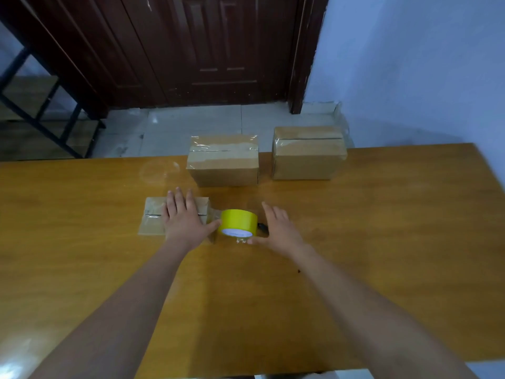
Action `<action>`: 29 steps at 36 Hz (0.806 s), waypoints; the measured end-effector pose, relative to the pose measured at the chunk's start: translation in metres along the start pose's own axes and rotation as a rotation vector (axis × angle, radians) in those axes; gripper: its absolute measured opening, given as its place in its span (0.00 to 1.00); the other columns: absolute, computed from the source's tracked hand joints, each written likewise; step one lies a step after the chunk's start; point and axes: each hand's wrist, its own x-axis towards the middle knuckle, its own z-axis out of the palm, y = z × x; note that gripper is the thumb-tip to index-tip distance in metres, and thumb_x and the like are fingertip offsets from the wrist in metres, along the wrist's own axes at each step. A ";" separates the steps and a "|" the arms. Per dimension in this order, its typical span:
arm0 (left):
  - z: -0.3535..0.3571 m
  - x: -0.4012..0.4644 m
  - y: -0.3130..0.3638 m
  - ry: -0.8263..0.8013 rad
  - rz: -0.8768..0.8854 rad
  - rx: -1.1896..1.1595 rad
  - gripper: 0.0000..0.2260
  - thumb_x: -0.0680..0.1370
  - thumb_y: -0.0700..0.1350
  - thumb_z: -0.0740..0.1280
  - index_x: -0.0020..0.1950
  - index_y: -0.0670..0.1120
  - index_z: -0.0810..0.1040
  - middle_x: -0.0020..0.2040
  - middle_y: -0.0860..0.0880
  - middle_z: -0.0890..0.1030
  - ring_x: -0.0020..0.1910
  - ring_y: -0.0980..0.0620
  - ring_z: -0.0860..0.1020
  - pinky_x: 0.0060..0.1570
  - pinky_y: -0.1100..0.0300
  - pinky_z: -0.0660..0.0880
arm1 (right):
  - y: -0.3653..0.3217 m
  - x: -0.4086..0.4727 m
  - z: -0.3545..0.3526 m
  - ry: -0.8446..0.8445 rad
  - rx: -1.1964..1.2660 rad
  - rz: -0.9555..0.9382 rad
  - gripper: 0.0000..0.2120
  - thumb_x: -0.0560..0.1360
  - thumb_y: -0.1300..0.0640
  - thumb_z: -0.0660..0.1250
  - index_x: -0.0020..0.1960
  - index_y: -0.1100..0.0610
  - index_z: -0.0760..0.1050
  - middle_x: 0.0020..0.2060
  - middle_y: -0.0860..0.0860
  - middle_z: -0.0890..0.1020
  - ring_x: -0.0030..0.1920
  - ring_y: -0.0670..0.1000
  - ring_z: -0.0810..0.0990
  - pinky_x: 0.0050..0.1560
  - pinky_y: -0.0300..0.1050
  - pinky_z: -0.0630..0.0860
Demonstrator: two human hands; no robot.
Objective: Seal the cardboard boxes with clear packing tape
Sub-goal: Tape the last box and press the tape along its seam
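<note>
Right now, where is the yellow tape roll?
In the head view, the tape roll sits mid-table between the left hand and right hand, beside the small box.

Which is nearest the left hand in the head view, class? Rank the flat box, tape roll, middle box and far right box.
1. Flat box, under the left hand.
2. Tape roll, at its thumb, to the right.
3. Middle box, behind.
4. Far right box, at the table's back right.

No legible text anywhere (tape roll (pixel 238 223) core label blurred).
</note>
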 end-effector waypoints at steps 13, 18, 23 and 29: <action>-0.009 -0.009 0.008 0.135 0.135 0.047 0.45 0.69 0.67 0.67 0.75 0.40 0.59 0.76 0.37 0.55 0.74 0.37 0.53 0.72 0.43 0.49 | 0.029 0.004 -0.002 0.036 -0.121 0.126 0.11 0.78 0.63 0.57 0.60 0.60 0.69 0.57 0.57 0.71 0.57 0.58 0.72 0.53 0.51 0.71; 0.000 -0.021 0.015 0.352 0.261 0.057 0.26 0.63 0.54 0.79 0.51 0.38 0.76 0.49 0.40 0.76 0.46 0.40 0.74 0.43 0.49 0.75 | 0.027 0.006 -0.022 0.145 0.059 0.003 0.09 0.78 0.59 0.62 0.58 0.59 0.71 0.54 0.54 0.72 0.48 0.55 0.75 0.48 0.50 0.73; 0.006 -0.039 0.026 0.302 0.240 0.004 0.16 0.71 0.54 0.72 0.48 0.42 0.77 0.50 0.41 0.77 0.48 0.38 0.75 0.42 0.47 0.77 | 0.013 0.012 -0.041 0.186 0.177 -0.129 0.07 0.76 0.60 0.66 0.53 0.57 0.71 0.52 0.50 0.71 0.49 0.53 0.75 0.52 0.50 0.74; 0.014 -0.054 0.025 0.098 0.259 -0.005 0.25 0.74 0.66 0.58 0.64 0.54 0.75 0.71 0.38 0.65 0.69 0.34 0.62 0.52 0.42 0.75 | -0.004 0.025 -0.057 0.159 0.187 -0.215 0.08 0.74 0.59 0.68 0.54 0.55 0.76 0.48 0.50 0.74 0.48 0.50 0.74 0.51 0.46 0.71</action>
